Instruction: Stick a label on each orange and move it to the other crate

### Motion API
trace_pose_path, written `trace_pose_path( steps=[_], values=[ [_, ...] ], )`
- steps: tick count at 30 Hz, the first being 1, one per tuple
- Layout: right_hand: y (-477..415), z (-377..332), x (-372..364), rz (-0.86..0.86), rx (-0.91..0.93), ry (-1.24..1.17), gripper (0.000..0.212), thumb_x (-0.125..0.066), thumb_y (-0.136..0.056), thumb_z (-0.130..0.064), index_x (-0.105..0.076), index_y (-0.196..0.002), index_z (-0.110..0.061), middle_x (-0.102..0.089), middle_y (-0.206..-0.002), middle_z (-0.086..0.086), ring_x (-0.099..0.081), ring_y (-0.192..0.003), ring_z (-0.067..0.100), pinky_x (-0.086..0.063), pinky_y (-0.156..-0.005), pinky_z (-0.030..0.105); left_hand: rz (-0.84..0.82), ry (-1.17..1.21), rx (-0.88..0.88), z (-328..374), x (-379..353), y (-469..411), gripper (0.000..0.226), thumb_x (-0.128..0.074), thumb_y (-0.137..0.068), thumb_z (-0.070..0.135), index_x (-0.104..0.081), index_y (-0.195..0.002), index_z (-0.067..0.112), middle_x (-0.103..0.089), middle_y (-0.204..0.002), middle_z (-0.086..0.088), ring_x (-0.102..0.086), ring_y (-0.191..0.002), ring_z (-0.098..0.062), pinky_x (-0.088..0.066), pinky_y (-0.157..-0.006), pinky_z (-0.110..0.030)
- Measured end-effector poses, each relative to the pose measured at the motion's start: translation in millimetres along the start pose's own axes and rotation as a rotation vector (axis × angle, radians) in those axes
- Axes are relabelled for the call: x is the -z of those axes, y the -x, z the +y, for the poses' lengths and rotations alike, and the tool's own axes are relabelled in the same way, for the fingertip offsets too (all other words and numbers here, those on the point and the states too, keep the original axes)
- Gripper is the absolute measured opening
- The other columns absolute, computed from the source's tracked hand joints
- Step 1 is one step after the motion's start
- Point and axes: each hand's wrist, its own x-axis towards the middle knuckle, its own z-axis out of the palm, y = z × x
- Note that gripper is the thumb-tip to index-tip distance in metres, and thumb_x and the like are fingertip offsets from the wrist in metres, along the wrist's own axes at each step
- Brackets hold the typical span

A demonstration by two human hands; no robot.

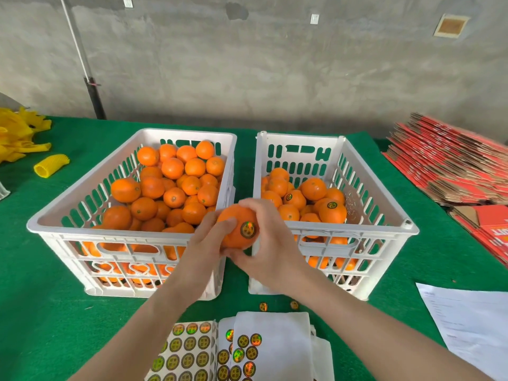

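Left hand (204, 243) and right hand (270, 251) curl their fingers round the orange (233, 232), between the left crate (110, 233) and right crate (343, 231); likely firm, light, smooth: cup its sides, sparing the label (248, 229)

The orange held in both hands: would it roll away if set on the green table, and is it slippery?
It would probably roll: the orange is round, though the fuzzy-looking green table cover may slow it. Likely not slippery: the left hand and right hand hold it with curled fingers, and its label lies flat.
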Motion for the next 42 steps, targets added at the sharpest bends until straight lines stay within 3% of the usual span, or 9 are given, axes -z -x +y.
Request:
trace_pose_path(
  steps=[4, 9, 12, 15, 19, 22, 30, 35, 42],
  values=[
    [-47.7, 14.3, 21.5, 0.172, -0.057, 0.018, 0.069, -0.074, -0.066, -0.035, -0.035, -0.123, -0.035, -0.034, -0.111, -0.021, -0.042, -0.098, -0.006, -0.038, -0.07, 0.006, 0.051, -0.52, -0.404, 19.3, 16.4, -42.2, 0.038, -0.038, -0.098, 0.038, -0.062, -0.121, 0.019, -0.066, -0.115, 0.002, -0.058, -0.107, -0.006, -0.044, -0.086, -0.015],
    [-104.9, 86.0, 61.3, -0.058, -0.469, 0.399, 0.051, -0.072, -0.073, -0.019, -0.047, -0.117, -0.014, -0.053, -0.111, 0.004, -0.053, -0.096, 0.021, -0.05, -0.073, 0.035, 0.156, -1.249, -0.17, -2.1, 34.8, -92.5, 0.027, -0.042, -0.098, 0.012, -0.061, -0.116, 0.009, -0.068, -0.105, -0.012, -0.064, -0.087, -0.027, -0.047, -0.067, -0.028],
    [-107.4, 125.0, 66.8, -0.326, -0.577, 0.689, 0.015, -0.064, -0.077, -0.02, -0.051, -0.082, -0.016, -0.056, -0.086, 0.002, -0.053, -0.078, 0.02, -0.044, -0.061, 0.03, 0.139, -1.226, -0.157, -12.3, 38.9, -97.3, 0.025, -0.048, -0.094, 0.015, -0.066, -0.11, 0.015, -0.069, -0.091, -0.003, -0.06, -0.07, -0.016, -0.043, -0.052, -0.02],
    [-113.2, 146.6, 64.0, -0.389, -0.728, 0.735, 0.033, -0.063, -0.072, -0.022, -0.053, -0.1, -0.01, -0.054, -0.084, 0.003, -0.057, -0.087, 0.025, -0.053, -0.08, 0.041, 0.162, -1.224, -0.188, -12.6, 42.5, -100.0, 0.025, -0.052, -0.09, 0.017, -0.066, -0.112, 0.018, -0.07, -0.098, 0.0, -0.06, -0.077, -0.013, -0.044, -0.056, -0.019],
    [-118.5, 161.8, 59.1, -0.372, -0.79, 0.798, 0.052, -0.057, -0.083, -0.023, -0.045, -0.131, -0.007, -0.049, -0.132, 0.019, -0.043, -0.125, 0.038, -0.035, -0.104, 0.058, 0.143, -1.231, -0.142, -10.2, 43.2, -97.6, 0.025, -0.053, -0.09, 0.018, -0.066, -0.111, 0.019, -0.069, -0.1, 0.002, -0.062, -0.081, -0.015, -0.046, -0.059, -0.019],
    [-117.3, 149.5, 52.5, -0.212, -0.661, 0.825, 0.072, -0.059, -0.084, -0.02, -0.023, -0.146, -0.016, -0.018, -0.153, 0.019, -0.016, -0.14, 0.04, -0.017, -0.112, 0.062, 0.144, -1.216, -0.12, -8.2, 41.2, -95.2, 0.022, -0.053, -0.089, 0.017, -0.066, -0.107, 0.019, -0.068, -0.094, 0.003, -0.061, -0.077, -0.015, -0.043, -0.056, -0.019],
    [-131.8, 69.1, 8.2, 0.204, 0.031, 0.419, 0.042, -0.058, -0.089, -0.01, -0.048, -0.13, -0.003, -0.038, -0.144, 0.018, -0.031, -0.136, 0.032, -0.023, -0.115, 0.04, 0.088, -1.253, -0.068, -7.2, 36.3, -93.1, 0.018, -0.048, -0.093, 0.019, -0.049, -0.075, 0.022, -0.053, -0.069, 0.005, -0.048, -0.06, -0.01, -0.029, -0.045, -0.016],
    [-170.8, 28.9, -54.7, -0.073, 0.109, 0.342, 0.037, -0.053, -0.09, -0.012, -0.046, -0.126, -0.009, -0.046, -0.132, 0.013, -0.041, -0.121, 0.027, -0.038, -0.098, 0.036, -0.218, -1.289, -0.039, 7.9, 66.1, -102.6, 0.02, -0.046, -0.092, 0.009, -0.063, -0.102, 0.008, -0.065, -0.101, -0.008, -0.061, -0.096, -0.024, -0.043, -0.066, -0.023],
    [-235.4, 60.3, -137.8, -0.505, -0.319, 0.551, 0.046, -0.05, -0.089, -0.006, -0.034, -0.132, -0.003, -0.043, -0.126, 0.025, -0.051, -0.107, 0.041, -0.038, -0.064, 0.032, -0.016, -1.712, 0.087, 29.1, 193.6, -183.9, 0.054, -0.053, -0.093, 0.027, -0.034, -0.141, 0.014, -0.033, -0.144, -0.014, -0.035, -0.134, -0.034, -0.037, -0.105, -0.043]
  ],
)
